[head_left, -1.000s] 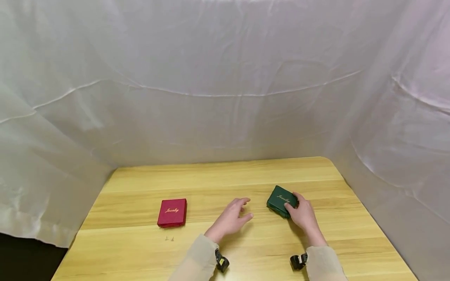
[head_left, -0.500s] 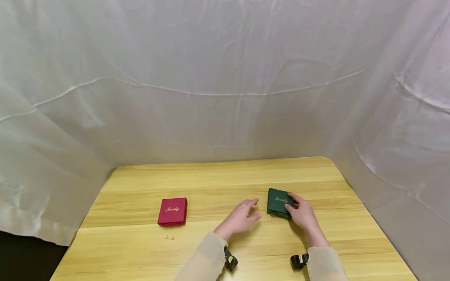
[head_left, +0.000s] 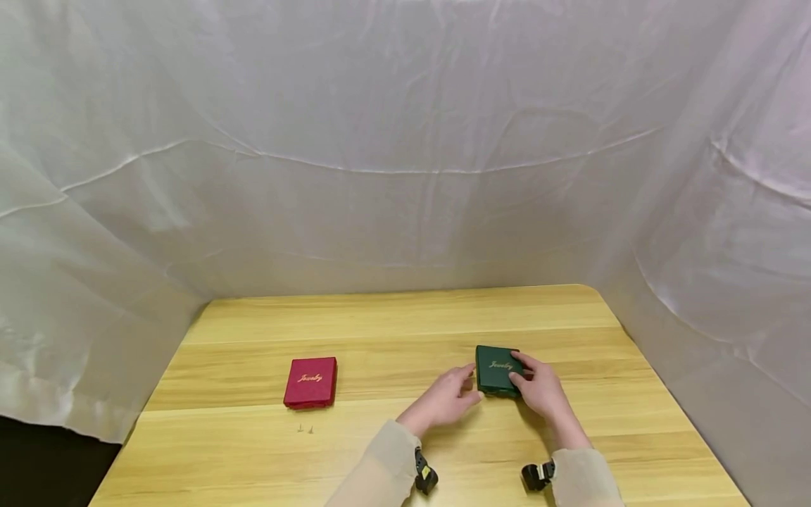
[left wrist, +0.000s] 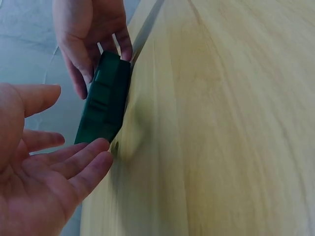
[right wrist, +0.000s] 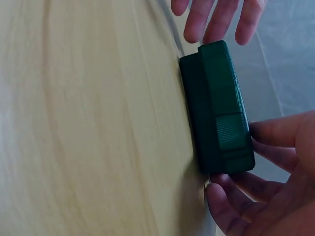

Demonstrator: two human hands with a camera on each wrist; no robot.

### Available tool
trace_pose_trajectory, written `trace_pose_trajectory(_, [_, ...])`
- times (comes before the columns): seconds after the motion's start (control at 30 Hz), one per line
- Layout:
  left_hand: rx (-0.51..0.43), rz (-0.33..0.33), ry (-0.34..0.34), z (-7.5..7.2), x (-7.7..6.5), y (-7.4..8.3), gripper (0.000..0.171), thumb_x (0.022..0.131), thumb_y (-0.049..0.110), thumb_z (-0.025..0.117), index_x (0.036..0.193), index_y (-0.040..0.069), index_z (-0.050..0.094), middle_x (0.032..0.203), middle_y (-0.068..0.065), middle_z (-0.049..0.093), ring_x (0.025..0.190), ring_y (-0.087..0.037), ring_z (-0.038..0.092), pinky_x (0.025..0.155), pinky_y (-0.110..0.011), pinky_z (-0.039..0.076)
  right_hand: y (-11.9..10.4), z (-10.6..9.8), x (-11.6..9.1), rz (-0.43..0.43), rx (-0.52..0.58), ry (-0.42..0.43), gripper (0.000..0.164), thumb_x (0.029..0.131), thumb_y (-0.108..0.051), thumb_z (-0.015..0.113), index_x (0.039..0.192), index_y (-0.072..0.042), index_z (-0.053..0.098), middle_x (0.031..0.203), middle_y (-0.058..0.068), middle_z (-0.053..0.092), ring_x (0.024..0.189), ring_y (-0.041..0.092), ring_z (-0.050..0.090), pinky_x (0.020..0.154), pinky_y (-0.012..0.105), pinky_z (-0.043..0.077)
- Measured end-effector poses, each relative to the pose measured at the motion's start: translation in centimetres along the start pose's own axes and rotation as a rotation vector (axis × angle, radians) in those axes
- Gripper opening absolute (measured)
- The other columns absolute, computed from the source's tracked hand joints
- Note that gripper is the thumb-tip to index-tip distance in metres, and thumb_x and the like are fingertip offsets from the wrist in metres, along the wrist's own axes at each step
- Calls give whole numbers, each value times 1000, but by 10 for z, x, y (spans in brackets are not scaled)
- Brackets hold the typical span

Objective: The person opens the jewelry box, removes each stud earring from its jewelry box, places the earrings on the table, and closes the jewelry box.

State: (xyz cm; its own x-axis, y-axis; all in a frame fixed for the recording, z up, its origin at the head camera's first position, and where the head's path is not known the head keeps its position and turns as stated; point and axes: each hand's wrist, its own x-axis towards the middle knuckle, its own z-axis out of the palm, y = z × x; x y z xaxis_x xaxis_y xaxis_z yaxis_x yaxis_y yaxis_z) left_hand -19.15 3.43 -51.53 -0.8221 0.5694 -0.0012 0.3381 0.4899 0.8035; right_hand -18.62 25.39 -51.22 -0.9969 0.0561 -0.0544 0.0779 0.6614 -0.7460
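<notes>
A dark green jewelry box (head_left: 494, 373) with gold "Jewelry" lettering lies on the wooden table, right of the middle. My right hand (head_left: 543, 391) holds its right side. In the right wrist view the thumb touches the lid of the green jewelry box (right wrist: 226, 110), and other fingers lie along its near end. My left hand (head_left: 445, 401) is at the box's left side. Its fingers (left wrist: 91, 172) are extended with the palm facing the box in the left wrist view; the fingertips reach the box's near end, and whether they press on it is unclear.
On the left part of the table (head_left: 393, 317) lies a red jewelry box (head_left: 309, 384) with gold lettering. Two tiny upright objects (head_left: 310, 430), too small to identify, stand in front of it. Pale grey fabric (head_left: 405, 218) hangs behind and at both sides.
The green jewelry box has turned from slanted to nearly square and shifted slightly left with my right hand. My left hand has moved right, up to its left side.
</notes>
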Motion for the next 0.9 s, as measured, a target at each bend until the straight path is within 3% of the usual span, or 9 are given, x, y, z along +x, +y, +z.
trace_pose_trajectory(0.23, [67,4,-36,2,2,3,66,99,29,59,151,-2,31,143,-18,49,128,-21,50,105,-32,40,-1,1,-1,1,10,-14,47,96,-6,60,142,1,49,131,34,52,114,46,56,89,52,50])
trace_pose_trajectory(0.57, [17,0,-36,5,3,5,67,98,25,62,150,-4,31,145,-19,45,125,-18,52,104,-27,41,-3,1,-2,23,5,-16,48,96,-8,61,142,-1,49,129,32,54,113,44,56,88,51,50])
trace_pose_trajectory(0.9, [-51,-56,22,1,-3,5,66,96,23,65,150,-1,34,133,-17,56,113,-21,60,94,-29,49,-9,7,-3,2,25,-7,47,94,-6,62,140,0,52,126,32,56,109,42,59,82,47,53])
